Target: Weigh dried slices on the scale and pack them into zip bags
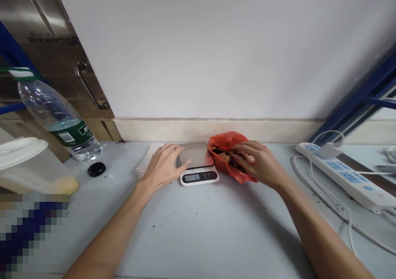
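A small white digital scale [199,177] with a bare metal plate stands on the table near the wall, its display lit. My left hand [163,163] is at the scale's left side, thumb and fingers spread around the plate's edge, holding nothing. Right beside the scale sits an open red plastic bag [227,140] with dark and light brown dried pieces [225,157] inside. My right hand [258,159] reaches into this bag, fingers bent together among the pieces. Its fingertips are partly hidden, so what they pinch cannot be made out.
White sheets or packets [142,163] lie under my left hand. At left are a round black lid [96,169], a tilted-looking water bottle [69,120] and a white-lidded tub [27,167]. A power strip [346,176] with loose white cables lies at right. Dark crumbs dot the grey tabletop [198,242].
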The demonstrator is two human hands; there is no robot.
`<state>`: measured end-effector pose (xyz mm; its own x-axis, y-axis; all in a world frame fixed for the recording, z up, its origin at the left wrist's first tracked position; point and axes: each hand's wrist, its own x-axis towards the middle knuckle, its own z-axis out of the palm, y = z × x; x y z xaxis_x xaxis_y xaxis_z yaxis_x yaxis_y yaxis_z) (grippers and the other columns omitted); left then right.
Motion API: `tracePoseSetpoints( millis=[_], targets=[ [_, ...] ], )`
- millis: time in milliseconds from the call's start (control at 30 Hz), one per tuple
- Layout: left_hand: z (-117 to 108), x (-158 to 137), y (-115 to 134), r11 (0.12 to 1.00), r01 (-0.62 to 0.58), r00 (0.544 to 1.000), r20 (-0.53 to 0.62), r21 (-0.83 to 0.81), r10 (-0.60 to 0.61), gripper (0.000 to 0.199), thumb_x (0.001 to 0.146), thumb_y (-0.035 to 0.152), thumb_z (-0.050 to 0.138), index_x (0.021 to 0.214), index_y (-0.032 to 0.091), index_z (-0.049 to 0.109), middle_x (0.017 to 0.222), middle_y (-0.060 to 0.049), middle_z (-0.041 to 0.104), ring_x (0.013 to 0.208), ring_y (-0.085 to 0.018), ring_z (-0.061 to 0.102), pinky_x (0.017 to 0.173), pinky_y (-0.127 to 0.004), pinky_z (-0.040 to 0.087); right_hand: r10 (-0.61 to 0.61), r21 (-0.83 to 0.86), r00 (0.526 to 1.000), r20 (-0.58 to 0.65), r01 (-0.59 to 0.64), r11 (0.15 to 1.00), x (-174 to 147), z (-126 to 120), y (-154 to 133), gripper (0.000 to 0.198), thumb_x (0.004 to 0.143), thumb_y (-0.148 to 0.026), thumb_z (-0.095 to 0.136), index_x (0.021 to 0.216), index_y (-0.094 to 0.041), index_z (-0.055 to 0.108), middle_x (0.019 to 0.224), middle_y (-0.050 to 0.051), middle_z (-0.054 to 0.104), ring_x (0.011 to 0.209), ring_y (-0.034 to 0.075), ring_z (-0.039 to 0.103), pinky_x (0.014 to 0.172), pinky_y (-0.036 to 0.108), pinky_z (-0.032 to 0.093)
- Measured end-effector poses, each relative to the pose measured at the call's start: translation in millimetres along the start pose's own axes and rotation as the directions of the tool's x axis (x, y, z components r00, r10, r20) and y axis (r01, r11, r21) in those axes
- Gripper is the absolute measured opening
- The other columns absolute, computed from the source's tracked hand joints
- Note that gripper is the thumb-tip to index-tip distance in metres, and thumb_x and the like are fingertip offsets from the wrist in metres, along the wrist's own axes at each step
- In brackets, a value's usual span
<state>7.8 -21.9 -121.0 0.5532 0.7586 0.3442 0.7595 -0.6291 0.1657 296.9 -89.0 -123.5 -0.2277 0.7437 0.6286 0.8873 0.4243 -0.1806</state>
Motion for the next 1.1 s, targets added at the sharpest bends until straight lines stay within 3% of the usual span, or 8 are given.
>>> tracePoseSetpoints(
  millis=[100, 200, 433, 600, 767, 1000, 1100],
  targets=[
    [0, -2, 7, 0.993, 0.107, 0.979, 0.167, 0.048, -0.113, 0.094, 0.079, 0.070, 0.064, 0.153, 0.017, 0.041, 0.149, -0.020, 0.051, 0.141, -0.041, 0.040, 0.110, -0.052, 0.038, 0.019, -0.006, 0.998, 0.053, -0.019, 1.000, 0, 1, 1, 0.025, 0.095, -0.032, 0.053, 0.104, -0.019, 0.073, 0.104, 0.013, 0.077, 0.095, 0.027, 0.072, 0.083, 0.044, 0.058],
    [2, -3, 12, 0.990, 0.129, 0.947, 0.290, 0.051, -0.138, 0.114, 0.073, 0.074, 0.067, 0.161, 0.020, 0.020, 0.150, -0.022, 0.049, 0.145, -0.042, 0.035, 0.111, -0.052, 0.036, 0.036, -0.001, 0.992, 0.118, -0.036, 0.999, -2, 2, 3, 0.032, 0.096, -0.039, 0.053, 0.111, -0.017, 0.072, 0.114, 0.017, 0.074, 0.105, 0.030, 0.069, 0.087, 0.046, 0.058],
    [1, 0, 5, 0.971, 0.223, 0.894, 0.415, -0.081, -0.171, 0.119, 0.070, 0.068, 0.072, 0.163, 0.027, 0.008, 0.143, -0.019, 0.052, 0.131, -0.039, 0.052, 0.103, -0.045, 0.044, 0.109, 0.015, 0.962, 0.249, -0.116, 0.993, -6, 1, 6, 0.049, 0.087, -0.045, 0.063, 0.131, -0.023, 0.065, 0.133, 0.016, 0.065, 0.119, 0.033, 0.063, 0.094, 0.052, 0.055],
    [-1, 0, -3, 0.965, 0.227, 0.883, 0.445, -0.132, -0.147, 0.121, 0.069, 0.067, 0.072, 0.163, 0.029, 0.006, 0.145, -0.016, 0.051, 0.135, -0.038, 0.049, 0.106, -0.044, 0.043, 0.171, 0.039, 0.931, 0.322, -0.193, 0.980, -5, 1, 5, 0.052, 0.086, -0.045, 0.063, 0.135, -0.027, 0.062, 0.137, 0.014, 0.064, 0.117, 0.034, 0.064, 0.094, 0.053, 0.055],
    [-3, -1, -4, 0.977, 0.168, 0.885, 0.457, -0.129, -0.091, 0.111, 0.075, 0.066, 0.068, 0.162, 0.031, 0.009, 0.147, -0.015, 0.050, 0.137, -0.037, 0.046, 0.108, -0.045, 0.040, 0.249, 0.005, 0.898, 0.362, -0.269, 0.963, -6, 0, 4, 0.058, 0.086, -0.045, 0.063, 0.139, -0.022, 0.059, 0.142, 0.017, 0.059, 0.120, 0.035, 0.062, 0.096, 0.053, 0.054],
    [-3, -1, -6, 0.977, 0.122, 0.895, 0.444, -0.178, -0.031, 0.104, 0.077, 0.064, 0.066, 0.162, 0.031, 0.015, 0.145, -0.012, 0.052, 0.138, -0.036, 0.043, 0.110, -0.046, 0.039, 0.208, -0.080, 0.901, 0.380, -0.192, 0.978, 7, 12, 1, 0.050, 0.088, -0.042, 0.061, 0.135, -0.026, 0.063, 0.138, 0.014, 0.062, 0.119, 0.035, 0.062, 0.096, 0.051, 0.052],
    [-2, -1, -5, 0.980, 0.121, 0.898, 0.438, -0.160, -0.039, 0.106, 0.077, 0.063, 0.068, 0.162, 0.030, 0.015, 0.145, -0.013, 0.052, 0.136, -0.037, 0.045, 0.110, -0.045, 0.039, 0.267, -0.188, 0.874, 0.406, -0.206, 0.960, 20, 20, -7, 0.048, 0.090, -0.039, 0.058, 0.135, -0.024, 0.064, 0.135, 0.016, 0.063, 0.117, 0.035, 0.062, 0.094, 0.051, 0.050]
  ],
)
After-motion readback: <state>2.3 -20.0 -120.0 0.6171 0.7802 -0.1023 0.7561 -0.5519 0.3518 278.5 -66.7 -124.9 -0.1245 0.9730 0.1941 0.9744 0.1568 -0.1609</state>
